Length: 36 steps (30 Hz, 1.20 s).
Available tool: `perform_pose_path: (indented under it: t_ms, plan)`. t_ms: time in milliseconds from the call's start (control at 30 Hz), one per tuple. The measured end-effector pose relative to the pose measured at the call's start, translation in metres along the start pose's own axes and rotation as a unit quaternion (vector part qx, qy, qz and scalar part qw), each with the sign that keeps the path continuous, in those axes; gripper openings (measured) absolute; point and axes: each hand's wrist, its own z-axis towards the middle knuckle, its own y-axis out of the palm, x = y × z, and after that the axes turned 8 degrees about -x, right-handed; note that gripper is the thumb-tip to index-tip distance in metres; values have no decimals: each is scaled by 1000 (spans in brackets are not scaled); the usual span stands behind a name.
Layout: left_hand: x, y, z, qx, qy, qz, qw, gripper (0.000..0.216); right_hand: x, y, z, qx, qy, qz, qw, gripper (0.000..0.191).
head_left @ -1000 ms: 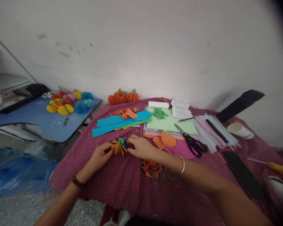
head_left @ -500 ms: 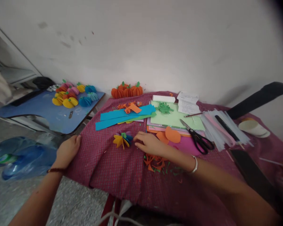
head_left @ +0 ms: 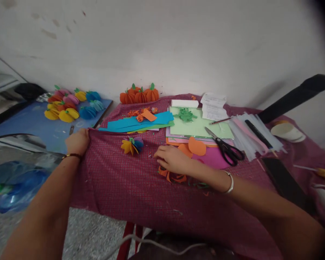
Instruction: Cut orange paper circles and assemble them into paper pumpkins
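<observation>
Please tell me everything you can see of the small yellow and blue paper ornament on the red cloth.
The paper ornament is a ball of folded paper slices, yellow-orange on the left, blue and purple on the right, with a green bit on top. It lies on the red checked cloth, no hand touching it. The right hand rests beside it; the left hand grips the cloth's edge.

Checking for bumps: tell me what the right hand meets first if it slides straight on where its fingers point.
Probably the multicoloured paper pumpkin, left of the right hand; only checked cloth lies between.
</observation>
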Motion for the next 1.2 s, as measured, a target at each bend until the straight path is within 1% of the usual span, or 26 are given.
perform_pose_path:
  t_ms: [133, 333, 400, 467, 567, 667, 733, 800, 833, 933, 1000, 1067, 1133, 1200]
  plan:
    - [17, -13, 32, 29, 23, 9, 999, 63, 6, -2, 7, -21, 10, -32, 999, 17]
    - [40, -38, 74, 64, 123, 65, 988, 58, 14, -4, 19, -16, 34, -22, 999, 17]
    - [44, -40, 84, 77, 155, 81, 982, 57, 17, -4, 22, -10, 35, -25, 999, 16]
    - [45, -35, 90, 81, 178, 80, 977, 56, 21, -2, 25, -8, 40, -27, 999, 15]
    - [43, -19, 95, 57, 171, 48, 982, 52, 24, -2, 28, -12, 46, -25, 999, 14]
    - [38, -5, 97, -5, 145, 15, 989, 49, 24, -4, 27, -15, 38, -24, 999, 14]
    - [34, -5, 101, -52, 142, -1, 989, 48, 23, -9, 26, -14, 26, -19, 999, 14]
    - [33, -17, 108, -69, 149, -21, 986, 46, 23, -17, 27, -5, 14, -10, 1000, 14]
    - [34, -27, 112, -59, 150, -31, 986, 45, 24, -22, 28, 8, 11, -7, 1000, 14]
    - [47, -67, 128, 23, 157, -71, 985, 42, 38, -39, 42, 68, 12, 0, 998, 16]
    - [67, -93, 137, 64, 172, -110, 977, 40, 56, -52, 58, 113, 30, 15, 993, 16]
    - [94, -112, 142, 76, 195, -147, 967, 39, 80, -67, 79, 153, 75, 33, 985, 16]
    - [122, -122, 143, 73, 202, -168, 962, 39, 107, -82, 102, 188, 140, 36, 971, 17]
    - [145, -122, 139, 68, 194, -168, 964, 40, 132, -95, 125, 212, 198, 19, 957, 18]
